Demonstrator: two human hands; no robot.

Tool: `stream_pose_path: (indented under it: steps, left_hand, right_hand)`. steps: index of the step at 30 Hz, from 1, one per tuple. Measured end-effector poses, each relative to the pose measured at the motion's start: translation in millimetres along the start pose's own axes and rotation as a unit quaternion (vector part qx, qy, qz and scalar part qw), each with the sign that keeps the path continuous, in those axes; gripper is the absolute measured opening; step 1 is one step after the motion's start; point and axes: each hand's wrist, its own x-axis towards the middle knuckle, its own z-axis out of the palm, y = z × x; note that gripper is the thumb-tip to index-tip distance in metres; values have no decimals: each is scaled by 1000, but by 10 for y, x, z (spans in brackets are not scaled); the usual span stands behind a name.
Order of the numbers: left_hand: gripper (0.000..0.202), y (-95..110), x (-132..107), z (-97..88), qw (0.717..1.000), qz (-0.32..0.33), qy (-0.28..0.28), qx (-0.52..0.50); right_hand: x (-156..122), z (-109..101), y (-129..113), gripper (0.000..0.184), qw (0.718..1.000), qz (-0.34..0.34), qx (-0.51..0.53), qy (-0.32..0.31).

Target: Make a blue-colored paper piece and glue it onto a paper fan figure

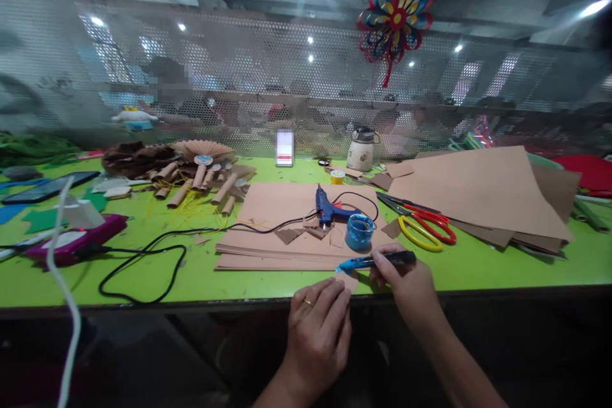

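My right hand [406, 280] is closed on a paintbrush [377, 261] with a black handle and a blue-painted tip, held level over the table's front edge. The tip touches a small brown paper piece [348, 280]. My left hand [318, 325] lies on that piece with the fingers together and stretched out, a ring on one finger. Just behind the brush stands a small jar of blue paint [359, 232]. A blue glue gun [327, 208] rests on a stack of brown paper sheets [272, 229].
On the green table [191, 268] lie red and yellow scissors [423, 224], large brown sheets [482, 194], rolled paper tubes [201, 182], a black cable [143, 255] and a pink box [71, 242]. A mesh screen [239, 76] stands behind, with a paper pinwheel [396, 13] hanging.
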Motion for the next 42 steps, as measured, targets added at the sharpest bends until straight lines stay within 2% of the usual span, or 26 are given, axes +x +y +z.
stream_pose_path:
  steps: [6, 15, 24, 35, 42]
  left_hand:
    - [35, -7, -16, 11, 1000, -4, -3, 1]
    - [34, 4, 12, 1, 1000, 2, 4, 2]
    - [35, -4, 5, 5, 1000, -3, -2, 1]
    - [34, -6, -5, 5, 1000, -1, -5, 5]
    - [34, -4, -3, 4, 1000, 0, -3, 11]
  right_hand:
    - [1, 8, -26, 25, 1000, -4, -8, 3]
    - [-24, 10, -43, 24, 997, 10, -4, 70]
    - [3, 0, 1, 23, 1000, 3, -8, 6]
    - [-22, 7, -29, 23, 999, -12, -25, 25]
    - [-22, -4, -32, 25, 999, 6, 10, 53]
